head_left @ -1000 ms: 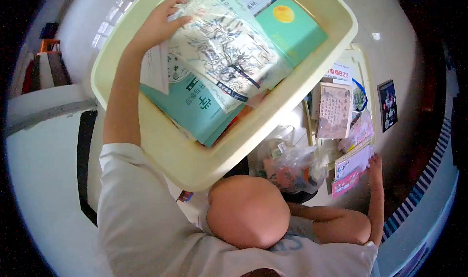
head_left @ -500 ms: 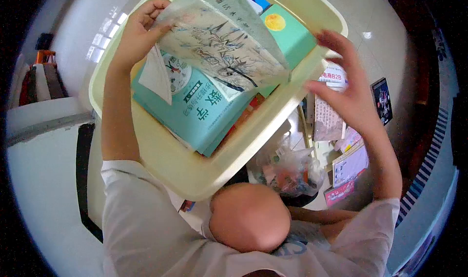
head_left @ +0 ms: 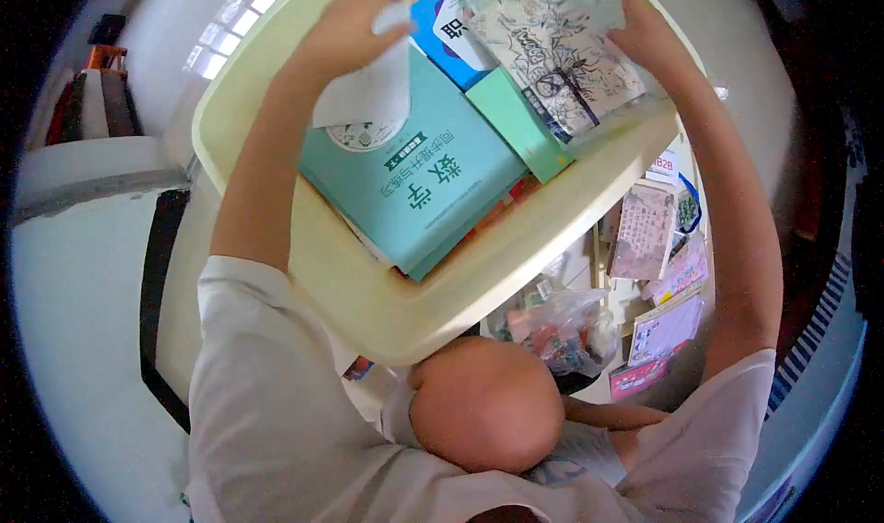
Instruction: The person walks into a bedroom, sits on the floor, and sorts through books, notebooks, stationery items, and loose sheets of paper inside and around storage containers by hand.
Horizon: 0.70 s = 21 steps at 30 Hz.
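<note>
My left hand (head_left: 345, 37) is over the upper left of a pale yellow plastic tub (head_left: 345, 311), with a white sheet of paper (head_left: 368, 88) between thumb and fingers. That sheet hangs over a teal math workbook (head_left: 405, 187) lying in the tub. At the right side, my right hand (head_left: 645, 33) grips the edge of a translucent plastic sleeve (head_left: 562, 49) printed with a dark ink drawing. Below the sleeve lies a light green book (head_left: 523, 122). A blue book (head_left: 442, 40) with a white label is between the two hands.
Outside the tub at the right are a pink-grey book (head_left: 643, 228), a lilac notebook (head_left: 665, 330) and a pink booklet (head_left: 640, 376). A clear plastic bag (head_left: 566, 330) of small things sits below the tub rim. My bare knee (head_left: 488, 403) is in front.
The plastic sleeve has moved right, from my left hand to my right hand, uncovering the workbook and blue book. My left hand has shifted right with the white sheet.
</note>
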Available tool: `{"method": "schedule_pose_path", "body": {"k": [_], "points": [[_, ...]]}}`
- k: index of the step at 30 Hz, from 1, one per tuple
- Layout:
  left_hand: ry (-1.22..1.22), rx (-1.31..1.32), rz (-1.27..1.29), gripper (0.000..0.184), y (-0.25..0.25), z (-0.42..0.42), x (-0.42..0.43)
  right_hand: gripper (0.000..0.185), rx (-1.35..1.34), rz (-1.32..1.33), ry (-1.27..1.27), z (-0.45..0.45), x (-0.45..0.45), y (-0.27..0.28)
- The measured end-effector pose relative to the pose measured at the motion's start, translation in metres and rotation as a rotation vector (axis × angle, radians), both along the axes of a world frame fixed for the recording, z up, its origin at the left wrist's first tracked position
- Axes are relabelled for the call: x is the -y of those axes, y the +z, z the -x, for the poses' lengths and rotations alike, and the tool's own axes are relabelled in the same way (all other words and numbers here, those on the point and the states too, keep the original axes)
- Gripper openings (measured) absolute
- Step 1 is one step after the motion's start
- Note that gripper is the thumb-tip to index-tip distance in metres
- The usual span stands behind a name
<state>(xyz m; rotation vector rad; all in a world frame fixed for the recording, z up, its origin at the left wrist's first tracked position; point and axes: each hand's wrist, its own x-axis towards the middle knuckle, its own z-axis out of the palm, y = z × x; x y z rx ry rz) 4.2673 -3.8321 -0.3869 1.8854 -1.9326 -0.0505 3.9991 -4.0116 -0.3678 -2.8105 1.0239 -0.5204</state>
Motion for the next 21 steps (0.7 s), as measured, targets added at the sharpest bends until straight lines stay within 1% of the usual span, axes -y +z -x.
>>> {"method": "schedule_pose_path", "body": {"k": [1,2,3,4,6,7,8,10,11,13,14,16,17,19,20,21], "points": [[0.001,0.003,0.001,0.037,-0.008,0.002,0.001,0.039,-0.137,-0.03,-0.104,-0.012,-0.034,0.037],[-0.174,0.054,-0.023,0.038,-0.017,0.007,0.002,0.05,-0.28,-0.065,-0.206,-0.023,-0.057,0.056],[-0.352,0.104,-0.047,0.04,-0.023,0.014,0.002,0.05,-0.284,-0.067,-0.205,-0.028,-0.065,0.054],[-0.352,0.097,-0.052,0.04,-0.03,0.02,0.0,0.043,-0.199,-0.004,-0.066,-0.031,-0.072,0.05],[-0.444,0.134,-0.302,0.046,-0.044,0.032,-0.007,0.032,-0.081,0.061,0.189,-0.033,-0.084,0.031],[-0.456,0.089,-0.329,0.049,-0.051,0.036,-0.008,0.027,-0.047,0.068,0.304,-0.032,-0.091,0.02],[-0.462,0.083,-0.334,0.049,-0.057,0.038,-0.008,0.027,-0.052,0.061,0.298,-0.028,-0.1,0.012],[-0.517,0.16,-0.241,0.051,-0.052,0.047,-0.009,0.02,-0.077,0.0,0.348,-0.017,-0.123,0.007],[-0.526,0.158,-0.244,0.051,-0.053,0.051,-0.009,0.02,-0.079,-0.006,0.34,-0.012,-0.124,0.0],[-0.527,0.115,-0.295,0.051,-0.051,0.059,-0.009,0.022,-0.238,-0.111,0.255,0.002,-0.125,-0.009],[-0.543,0.111,-0.306,0.051,-0.05,0.062,-0.005,0.022,-0.239,-0.127,0.241,0.005,-0.121,-0.014],[-0.469,0.148,-0.456,0.048,-0.039,0.069,-0.003,0.023,-0.038,-0.342,0.162,0.005,-0.116,-0.02],[-0.48,0.149,-0.459,0.048,-0.037,0.068,-0.005,0.023,-0.038,-0.346,0.151,0.005,-0.114,-0.022],[-0.434,0.013,-0.543,0.044,-0.034,0.061,-0.011,0.024,0.047,-0.322,0.1,0.005,-0.114,-0.023],[-0.445,0.017,-0.547,0.044,-0.037,0.061,-0.01,0.024,0.05,-0.324,0.089,0.005,-0.114,-0.023],[-0.506,0.066,-0.366,0.042,-0.042,0.061,-0.009,0.024,0.068,-0.389,0.084,0.005,-0.115,-0.021]]}}
